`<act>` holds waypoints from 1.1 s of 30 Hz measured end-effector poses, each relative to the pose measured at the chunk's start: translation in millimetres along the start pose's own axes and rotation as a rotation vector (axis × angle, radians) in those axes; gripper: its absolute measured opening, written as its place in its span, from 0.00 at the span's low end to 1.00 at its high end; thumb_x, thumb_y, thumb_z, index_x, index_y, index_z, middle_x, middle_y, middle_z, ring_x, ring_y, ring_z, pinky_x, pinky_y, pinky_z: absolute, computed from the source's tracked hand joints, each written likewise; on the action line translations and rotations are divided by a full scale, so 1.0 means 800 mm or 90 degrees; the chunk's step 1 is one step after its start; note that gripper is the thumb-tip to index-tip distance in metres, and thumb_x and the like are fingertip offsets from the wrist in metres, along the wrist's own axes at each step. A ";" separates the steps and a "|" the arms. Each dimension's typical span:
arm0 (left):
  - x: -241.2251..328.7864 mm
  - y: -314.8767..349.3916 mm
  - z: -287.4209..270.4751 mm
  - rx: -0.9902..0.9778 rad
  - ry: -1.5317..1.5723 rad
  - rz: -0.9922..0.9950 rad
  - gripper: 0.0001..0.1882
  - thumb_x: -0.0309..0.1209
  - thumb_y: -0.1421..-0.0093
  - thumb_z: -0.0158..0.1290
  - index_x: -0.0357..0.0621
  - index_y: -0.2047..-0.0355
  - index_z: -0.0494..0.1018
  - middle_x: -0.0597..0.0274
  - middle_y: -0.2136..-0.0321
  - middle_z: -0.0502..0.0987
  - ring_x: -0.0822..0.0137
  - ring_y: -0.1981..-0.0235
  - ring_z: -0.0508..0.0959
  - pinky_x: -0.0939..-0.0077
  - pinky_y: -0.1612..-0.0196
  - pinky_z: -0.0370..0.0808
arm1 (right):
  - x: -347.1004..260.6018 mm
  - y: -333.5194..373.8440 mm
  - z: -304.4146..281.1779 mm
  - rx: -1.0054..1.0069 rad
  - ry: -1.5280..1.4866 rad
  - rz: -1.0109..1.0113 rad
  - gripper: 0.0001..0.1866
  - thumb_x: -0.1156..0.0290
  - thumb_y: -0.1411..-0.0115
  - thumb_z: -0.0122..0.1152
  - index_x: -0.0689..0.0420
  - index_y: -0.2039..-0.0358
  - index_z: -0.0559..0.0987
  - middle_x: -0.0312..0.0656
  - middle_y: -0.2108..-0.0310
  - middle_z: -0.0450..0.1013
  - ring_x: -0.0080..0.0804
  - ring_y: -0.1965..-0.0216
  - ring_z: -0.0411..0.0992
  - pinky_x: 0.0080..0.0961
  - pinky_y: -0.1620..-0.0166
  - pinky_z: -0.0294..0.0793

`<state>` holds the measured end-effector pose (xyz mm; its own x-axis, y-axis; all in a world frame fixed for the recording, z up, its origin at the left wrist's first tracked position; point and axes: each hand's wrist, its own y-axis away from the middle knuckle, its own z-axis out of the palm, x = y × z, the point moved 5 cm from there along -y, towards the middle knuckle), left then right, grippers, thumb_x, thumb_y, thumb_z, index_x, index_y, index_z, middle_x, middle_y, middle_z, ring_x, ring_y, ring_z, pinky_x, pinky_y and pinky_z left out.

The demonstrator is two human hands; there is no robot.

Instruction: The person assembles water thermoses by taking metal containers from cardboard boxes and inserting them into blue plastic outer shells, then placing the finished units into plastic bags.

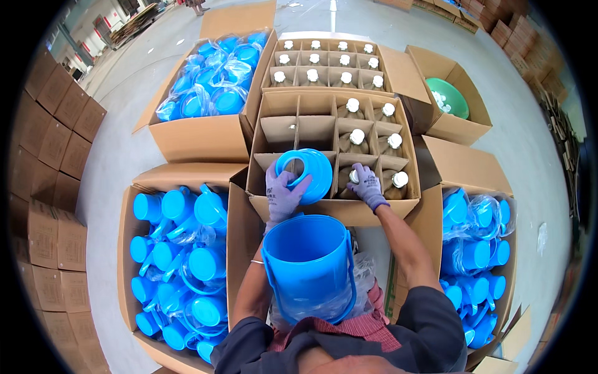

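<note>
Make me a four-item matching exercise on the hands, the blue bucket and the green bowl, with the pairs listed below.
1. Left hand
2. Green bowl
3. Right hand
4. Blue bucket

A. at a white bottle cap
B. lidless, its mouth facing up
C. holding a round blue piece
D. inside an open carton at the upper right

Pairs: 1-C, 2-D, 3-A, 4-B

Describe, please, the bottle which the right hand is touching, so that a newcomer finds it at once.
Look at the nearer divided carton, straight ahead of the person. In its closest row, the white-capped bottle is in the third column from the left. Only this bottle has the right hand at its cap; the neighbour on its right is untouched.
</note>
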<state>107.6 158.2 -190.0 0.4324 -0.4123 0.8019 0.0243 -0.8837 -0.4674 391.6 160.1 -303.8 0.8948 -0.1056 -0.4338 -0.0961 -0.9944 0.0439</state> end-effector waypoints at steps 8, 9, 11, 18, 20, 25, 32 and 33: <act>-0.052 0.011 -0.028 0.167 0.213 -0.292 0.17 0.39 0.42 0.63 0.37 0.76 0.74 0.56 0.58 0.71 0.66 0.59 0.73 0.71 0.57 0.71 | -0.079 0.022 -0.186 0.254 -0.104 -0.252 0.27 0.59 0.51 0.71 0.48 0.50 0.76 0.46 0.62 0.73 0.47 0.58 0.70 0.41 0.53 0.70; -0.056 0.012 -0.029 0.185 0.229 -0.292 0.17 0.39 0.42 0.63 0.36 0.76 0.74 0.57 0.59 0.72 0.67 0.60 0.73 0.72 0.58 0.71 | -0.101 0.031 -0.240 0.296 -0.121 -0.264 0.27 0.61 0.51 0.70 0.48 0.49 0.76 0.46 0.64 0.72 0.46 0.60 0.70 0.40 0.54 0.71; -0.060 0.011 -0.031 0.219 0.259 -0.285 0.17 0.39 0.42 0.63 0.36 0.75 0.74 0.59 0.63 0.73 0.68 0.63 0.73 0.72 0.60 0.71 | -0.126 0.040 -0.318 0.323 -0.133 -0.263 0.25 0.65 0.50 0.69 0.49 0.49 0.77 0.45 0.65 0.72 0.45 0.60 0.71 0.39 0.55 0.71; -0.027 -0.039 -0.022 0.197 0.378 -0.249 0.15 0.37 0.40 0.61 0.34 0.65 0.77 0.64 0.61 0.75 0.75 0.63 0.72 0.77 0.58 0.71 | -0.158 0.008 -0.369 0.362 -0.096 -0.298 0.30 0.59 0.50 0.70 0.50 0.46 0.73 0.49 0.59 0.73 0.48 0.56 0.72 0.40 0.51 0.72; -0.020 -0.059 -0.021 0.180 0.371 -0.227 0.14 0.36 0.40 0.61 0.36 0.64 0.77 0.64 0.61 0.75 0.76 0.64 0.72 0.79 0.59 0.70 | -0.160 -0.008 -0.357 0.409 -0.088 -0.350 0.35 0.58 0.51 0.71 0.52 0.43 0.71 0.50 0.57 0.73 0.49 0.53 0.72 0.41 0.50 0.72; 0.038 -0.130 -0.010 0.124 0.539 -0.209 0.18 0.36 0.36 0.57 0.38 0.52 0.72 0.64 0.58 0.74 0.79 0.65 0.71 0.82 0.62 0.70 | -0.166 -0.034 -0.337 0.431 -0.228 -0.312 0.52 0.53 0.53 0.74 0.62 0.34 0.58 0.56 0.47 0.70 0.51 0.47 0.71 0.41 0.44 0.70; 0.164 -0.215 0.034 0.014 0.539 -0.009 0.37 0.37 0.42 0.60 0.40 0.36 0.59 0.61 0.49 0.70 0.74 0.61 0.72 0.78 0.59 0.74 | -0.128 -0.069 -0.276 0.359 -0.735 -0.291 0.36 0.57 0.35 0.56 0.61 0.33 0.57 0.51 0.42 0.66 0.38 0.43 0.67 0.34 0.41 0.68; 0.176 -0.214 0.043 -0.008 0.502 0.019 0.39 0.37 0.44 0.62 0.40 0.36 0.58 0.59 0.48 0.70 0.71 0.57 0.73 0.75 0.55 0.74 | -0.122 -0.070 -0.276 0.400 -0.744 -0.286 0.27 0.62 0.29 0.45 0.59 0.33 0.58 0.47 0.44 0.66 0.35 0.46 0.68 0.32 0.42 0.69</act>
<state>195.0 259.3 -10.0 -0.3336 -0.4669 0.8189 0.0098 -0.8704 -0.4923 406.0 225.6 -65.0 0.0553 0.5897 -0.8057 -0.3567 -0.7420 -0.5676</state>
